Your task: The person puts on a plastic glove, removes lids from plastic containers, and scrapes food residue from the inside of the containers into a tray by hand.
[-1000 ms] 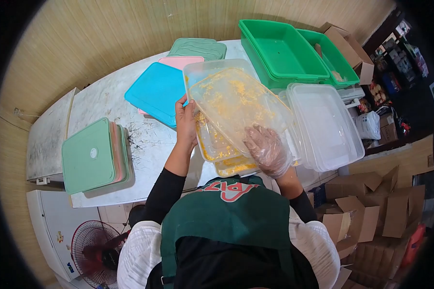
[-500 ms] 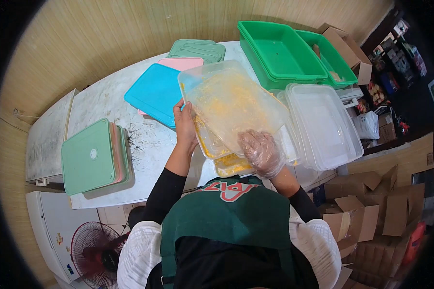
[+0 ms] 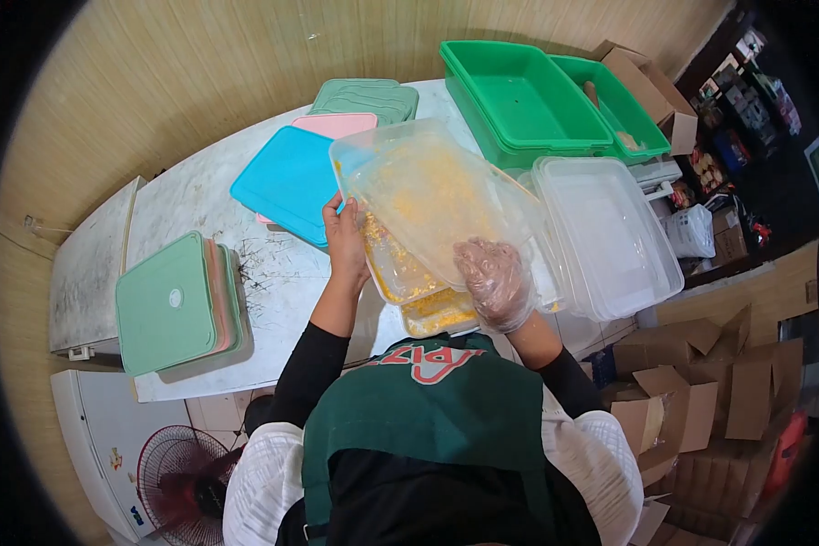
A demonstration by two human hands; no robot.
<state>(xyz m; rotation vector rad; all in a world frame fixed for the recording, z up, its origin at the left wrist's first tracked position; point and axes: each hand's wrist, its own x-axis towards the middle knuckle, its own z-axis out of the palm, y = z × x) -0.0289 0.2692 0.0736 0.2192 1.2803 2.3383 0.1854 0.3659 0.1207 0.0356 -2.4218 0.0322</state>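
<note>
A clear plastic container [image 3: 428, 196], its bottom smeared with yellow crumbs, is held tilted over the table. My bare left hand [image 3: 344, 238] grips its left edge, fingers closed round the rim. On its near right side my right hand [image 3: 493, 282], in a clear plastic glove, has its fingers curled together on the edge. Beneath it lie more clear containers, one [image 3: 439, 312] with yellow crumbs along its near side. A blue lid [image 3: 287, 187] rests just left of the held container.
Green lidded boxes [image 3: 168, 300] are stacked at the left. Clear empty containers [image 3: 610, 227] are stacked at the right, with green tubs [image 3: 528, 100] behind. A pink lid [image 3: 346, 122] and green lids [image 3: 369, 98] lie at the back. Cardboard boxes [image 3: 669, 409] and a fan [image 3: 187, 482] stand below.
The held container has shifted slightly left and its crumbs look less sharp through the plastic. Both hands have moved a little left with it, still on its edges.
</note>
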